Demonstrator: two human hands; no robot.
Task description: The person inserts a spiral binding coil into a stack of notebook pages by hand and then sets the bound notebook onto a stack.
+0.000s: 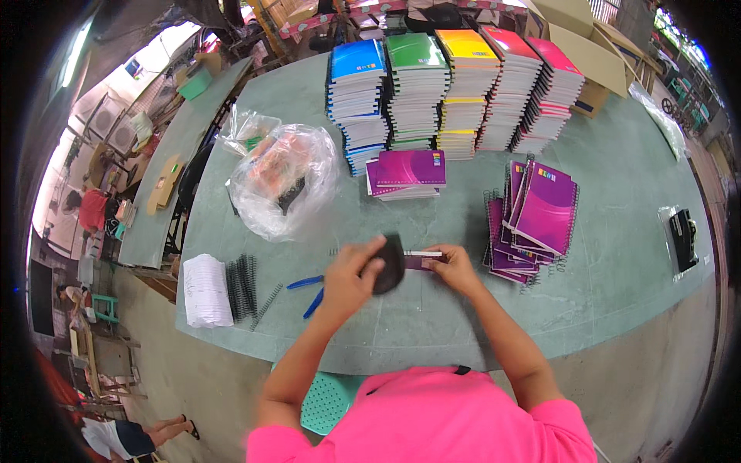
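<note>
Head view puts us above a grey-green table, our two forearms coming in from six o'clock. Our left hand is curled around a dark, blurred object — its fingers wrap over the top edge, though we cannot tell what the object is. Our right hand pinches the end of a small purple notebook, thumb and fingers closed on its edge, and the dark object touches the notebook's other end. Both sit just above the table, at the centre of the scene.

At nine o'clock from our left hand lie blue-handled pliers, and farther the same way a bundle of black spiral coils beside a white stack of paper. At three o'clock from our right hand is a loose heap of purple spiral notebooks. At twelve o'clock, a short pile of purple notebooks rests in front of tall stacks of notebooks — blue, green, yellow, red and pink covers. At eleven o'clock sits a crumpled clear plastic bag. A cardboard box stands at one o'clock, behind the stacks.
</note>
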